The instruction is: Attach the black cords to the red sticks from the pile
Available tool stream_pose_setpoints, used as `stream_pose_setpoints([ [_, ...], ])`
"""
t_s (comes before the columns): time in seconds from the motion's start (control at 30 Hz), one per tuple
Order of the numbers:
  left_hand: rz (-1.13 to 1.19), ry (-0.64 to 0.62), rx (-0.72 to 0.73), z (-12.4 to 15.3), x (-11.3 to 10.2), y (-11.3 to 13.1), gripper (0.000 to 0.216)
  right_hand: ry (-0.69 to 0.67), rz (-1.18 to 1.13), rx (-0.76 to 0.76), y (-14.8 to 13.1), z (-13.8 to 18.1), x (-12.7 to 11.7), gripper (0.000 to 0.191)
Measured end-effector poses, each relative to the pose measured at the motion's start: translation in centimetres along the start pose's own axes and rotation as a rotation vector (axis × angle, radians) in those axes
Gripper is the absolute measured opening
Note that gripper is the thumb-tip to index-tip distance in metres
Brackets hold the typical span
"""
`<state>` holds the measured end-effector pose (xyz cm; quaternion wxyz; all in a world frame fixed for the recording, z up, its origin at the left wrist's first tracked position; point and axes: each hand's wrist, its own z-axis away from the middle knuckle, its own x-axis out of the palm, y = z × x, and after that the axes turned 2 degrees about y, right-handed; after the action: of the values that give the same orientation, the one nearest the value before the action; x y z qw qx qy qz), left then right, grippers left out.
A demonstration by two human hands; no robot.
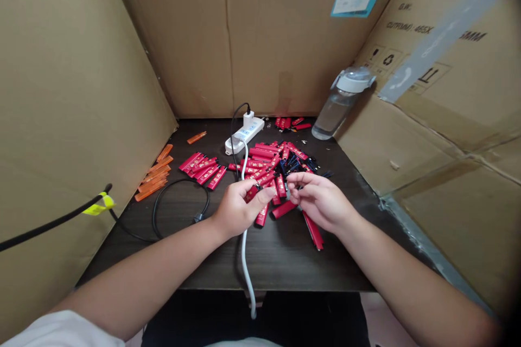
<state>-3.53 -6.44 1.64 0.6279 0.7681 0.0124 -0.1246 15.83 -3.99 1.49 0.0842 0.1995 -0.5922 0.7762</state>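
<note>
My left hand [238, 209] is closed around a red lighter-like stick [261, 216], thumb pressed along it. My right hand [319, 199] is pinched shut on a small grey-and-dark piece right beside the left thumb; I cannot make out what it is. Both hands hover over a pile of red sticks and dark blue parts [277, 165] in the middle of the dark table [285, 260]. More red sticks [313, 230] lie under my right hand.
A neat group of red sticks [202, 168] and a row of orange pieces [154, 179] lie at the left. A white power strip [244, 135] with a white cable, a black cable [179, 200] and a water bottle [340, 103] stand behind. Cardboard walls [73, 108] enclose three sides.
</note>
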Motion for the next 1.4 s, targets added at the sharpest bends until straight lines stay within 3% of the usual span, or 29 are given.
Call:
stream_pose_setpoints([
  [0.27,-0.09,-0.004,0.052,0.2,-0.4,0.1,0.036,-0.107,-0.057,0.044,-0.4,0.2,-0.2,0.027],
  [0.5,-0.163,-0.141,0.086,0.4,-0.8,0.0,0.037,-0.243,0.093,0.021,-0.1,0.7,0.1,0.03],
  [0.57,-0.062,-0.212,0.045,0.3,-0.9,0.1,0.038,-0.25,0.103,0.015,0.0,0.7,0.0,0.027],
  [0.73,0.502,-0.472,-0.212,0.0,-0.7,-0.3,0.04,-0.227,0.04,-0.019,-0.2,0.7,-0.4,0.02],
  [0.83,0.663,-0.533,-0.295,0.0,-0.5,-0.6,0.037,-0.251,0.028,-0.004,-0.4,0.8,-0.4,0.021],
  [1.03,0.68,-0.474,-0.406,-0.1,-0.6,-0.3,0.041,-0.218,0.06,-0.065,-0.3,1.0,-0.2,0.03],
  [1.2,0.66,-0.393,-0.518,-0.2,-0.3,-0.2,0.049,-0.208,0.182,-0.178,0.1,1.2,-0.3,0.019],
  [1.4,0.603,-0.354,-0.508,-0.2,0.4,-0.2,0.052,-0.186,0.318,-0.392,0.3,1.6,0.1,0.012],
])
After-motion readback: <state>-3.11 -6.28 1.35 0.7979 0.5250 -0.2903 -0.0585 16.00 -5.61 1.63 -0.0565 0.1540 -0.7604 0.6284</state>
